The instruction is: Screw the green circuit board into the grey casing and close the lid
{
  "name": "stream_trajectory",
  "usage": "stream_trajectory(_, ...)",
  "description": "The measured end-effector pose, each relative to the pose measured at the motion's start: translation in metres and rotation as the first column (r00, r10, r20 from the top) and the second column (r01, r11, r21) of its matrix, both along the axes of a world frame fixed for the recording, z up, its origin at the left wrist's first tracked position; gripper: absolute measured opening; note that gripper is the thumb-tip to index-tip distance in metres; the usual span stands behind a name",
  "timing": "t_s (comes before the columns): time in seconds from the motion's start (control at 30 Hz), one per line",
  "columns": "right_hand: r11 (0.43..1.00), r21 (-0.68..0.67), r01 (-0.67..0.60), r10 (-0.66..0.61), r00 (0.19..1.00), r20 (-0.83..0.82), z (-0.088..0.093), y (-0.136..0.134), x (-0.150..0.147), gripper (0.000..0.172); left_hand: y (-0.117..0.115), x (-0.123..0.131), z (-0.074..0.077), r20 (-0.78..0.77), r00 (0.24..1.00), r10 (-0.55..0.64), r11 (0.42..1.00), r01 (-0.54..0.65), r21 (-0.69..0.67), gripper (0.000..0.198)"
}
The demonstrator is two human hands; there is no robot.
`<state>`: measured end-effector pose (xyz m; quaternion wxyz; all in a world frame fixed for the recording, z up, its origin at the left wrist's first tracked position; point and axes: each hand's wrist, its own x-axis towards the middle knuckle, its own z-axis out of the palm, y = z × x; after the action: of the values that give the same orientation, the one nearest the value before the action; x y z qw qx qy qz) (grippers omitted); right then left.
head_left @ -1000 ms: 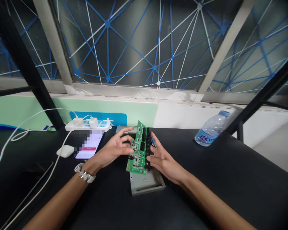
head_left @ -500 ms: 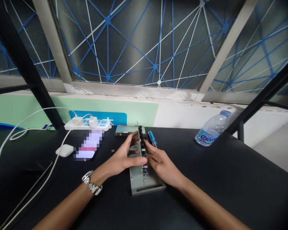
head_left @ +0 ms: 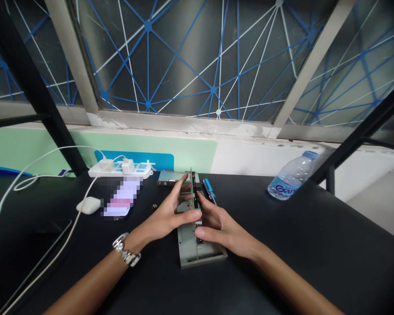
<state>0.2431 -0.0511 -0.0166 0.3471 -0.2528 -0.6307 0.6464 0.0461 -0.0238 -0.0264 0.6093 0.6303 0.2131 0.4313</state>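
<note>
Right hand has opened wider, its thumb dropped low beside the board. Green circuit board stands edge-on, upright, above a grey metal tray. Left hand: fingers spread, thumb pressed to the board, metal bracelet on wrist. Right fingertips against the opposite face. Blue-handled screwdriver just beyond. Farther off: flat metal drive, earbud case, power strip, water bottle.

One circuit board, one screwdriver, one bottle
</note>
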Motion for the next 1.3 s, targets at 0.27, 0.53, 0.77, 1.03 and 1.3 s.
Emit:
stream_trajectory(0.27, 0.999, -0.016, 0.046, -0.044, 0.997, 0.069, 0.005, -0.002, 0.002, 0.077, -0.001, -0.003, 0.006, -0.039, 0.998, 0.04, 0.999, -0.041, -0.035, 0.092)
stream_trajectory(0.53, 0.995, -0.045, 0.091, -0.085, 0.988, 0.127, 0.018, 0.002, 0.014, 0.061, 0.006, -0.021, 0.014, -0.108, 0.992, 0.061, 0.99, -0.074, -0.123, 0.086)
stream_trajectory(0.77, 0.986, -0.107, 0.126, -0.117, 0.989, 0.09, 0.011, 0.013, 0.024, 0.05, 0.014, -0.048, 0.031, -0.097, 0.995, 0.029, 0.98, -0.048, -0.192, 0.067)
stream_trajectory(1.03, 0.972, -0.173, 0.161, -0.16, 0.987, 0.021, 0.006, 0.014, 0.021, 0.041, 0.027, -0.061, 0.027, -0.104, 0.994, 0.024, 0.972, -0.047, -0.232, 0.039)
stream_trajectory(1.3, 0.976, -0.2, 0.082, -0.098, 0.993, -0.072, -0.001, 0.011, 0.012, 0.041, 0.025, -0.041, -0.001, 0.11, 0.993, -0.049, 0.957, 0.078, -0.279, 0.044)
